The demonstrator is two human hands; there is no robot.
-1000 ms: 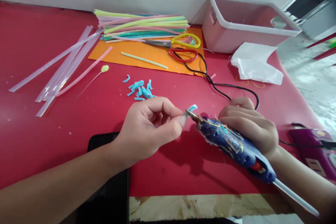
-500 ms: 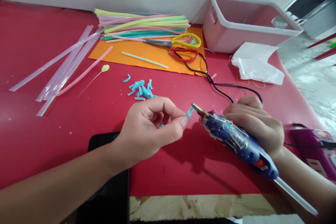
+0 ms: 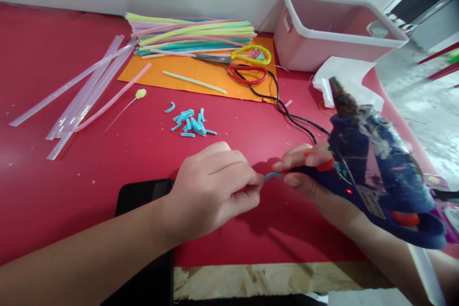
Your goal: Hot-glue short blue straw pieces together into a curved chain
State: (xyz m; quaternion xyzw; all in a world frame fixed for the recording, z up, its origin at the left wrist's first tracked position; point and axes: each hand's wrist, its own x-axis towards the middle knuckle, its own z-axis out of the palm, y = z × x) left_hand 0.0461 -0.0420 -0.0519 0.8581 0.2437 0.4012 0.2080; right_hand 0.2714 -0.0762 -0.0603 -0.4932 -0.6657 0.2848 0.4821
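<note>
My left hand (image 3: 218,191) is closed, with thumb and fingertips pinching one end of a short blue piece (image 3: 273,175). My right hand (image 3: 311,177) holds the blue glue gun (image 3: 380,167), its nozzle tilted up and away toward the box. The thumb and forefinger of that hand are spread just right of the blue piece's free end, not visibly touching it. A small red light glows on the gun. Several cut blue pieces (image 3: 193,124) lie in a pile beyond my left hand.
Fuzzy coloured stems (image 3: 197,36) and scissors (image 3: 215,59) rest on orange paper (image 3: 143,69). Clear glue sticks (image 3: 89,91) lie left, near a yellow-tipped wire (image 3: 141,93). A pink box (image 3: 308,48), white paper (image 3: 322,81) and black cable (image 3: 297,126) are right. A phone (image 3: 143,196) lies under my left forearm.
The glue gun has swung up and right, its nozzle leaving the blue piece. My right thumb and forefinger have come in near the piece, and my left hand has turned palm down.
</note>
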